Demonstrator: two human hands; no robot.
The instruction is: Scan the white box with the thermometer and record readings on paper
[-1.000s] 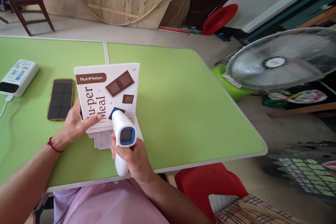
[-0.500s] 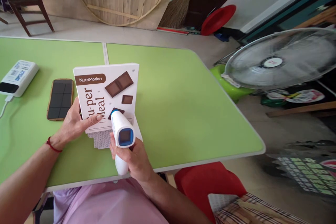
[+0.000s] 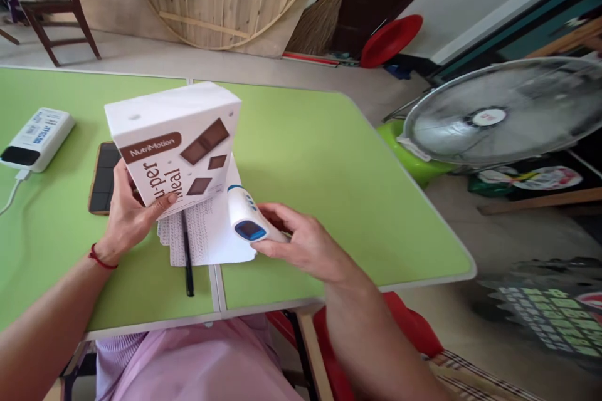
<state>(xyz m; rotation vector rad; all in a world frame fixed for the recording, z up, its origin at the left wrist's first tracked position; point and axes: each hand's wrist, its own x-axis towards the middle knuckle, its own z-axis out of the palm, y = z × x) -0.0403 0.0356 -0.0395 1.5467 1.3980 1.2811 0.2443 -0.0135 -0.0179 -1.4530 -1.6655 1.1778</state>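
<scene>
A white NutriMotion box (image 3: 174, 119) with chocolate pieces printed on it is tilted up above the table, its top face showing. My left hand (image 3: 134, 210) grips its lower left side, thumb across the front. In my right hand (image 3: 301, 238) is a white and blue infrared thermometer (image 3: 247, 216), lying on its side with its small screen toward me. Beneath the box, printed paper sheets (image 3: 214, 238) rest on the table, partly hidden. A black pen (image 3: 188, 257) lies over them, its upper end covered by the box.
The green table (image 3: 367, 200) has a phone (image 3: 101, 182) behind my left hand and a white power bank (image 3: 40, 138) with a cable at far left. A fan (image 3: 498, 116) stands beyond the right edge. A red stool (image 3: 409, 326) is below the front edge.
The box has tipped so its top face shows. My right hand has moved right with the thermometer and turned it sideways, away from the box front. The pen has come into view.
</scene>
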